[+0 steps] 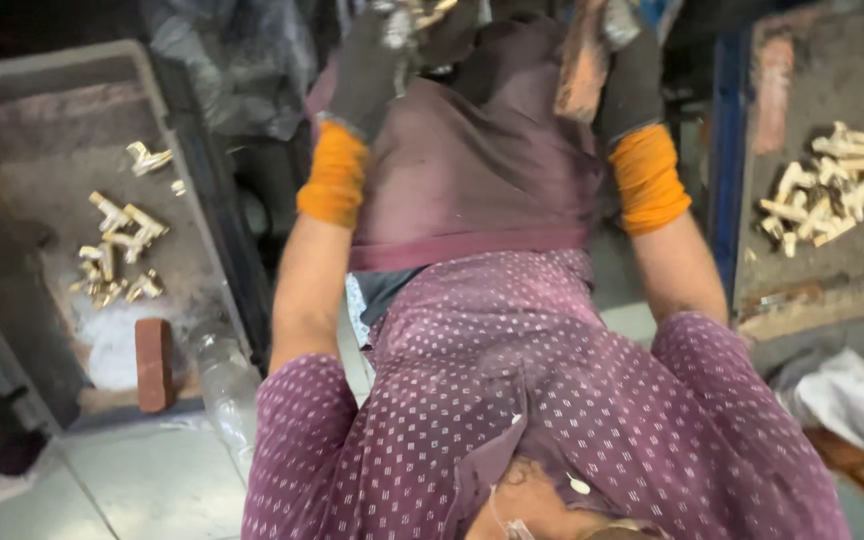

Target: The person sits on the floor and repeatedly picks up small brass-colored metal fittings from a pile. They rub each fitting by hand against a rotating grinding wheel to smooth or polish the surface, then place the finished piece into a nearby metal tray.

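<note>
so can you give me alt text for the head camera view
Seen from above, a person in a dotted purple garment raises both gloved hands: the left hand holds small brass fittings, the right hand a rusty orange piece. Trays on each side hold loose brass fittings, left tray and right tray.

A small brass fitting (pixel 414 14) is sitting at the top edge, blurred, gripped in a dark glove.

Two gloved hands (pixel 367 70), two trays (pixel 12 130) of brass fittings (pixel 117 250) (uncountable), one brick (pixel 154 362).
</note>
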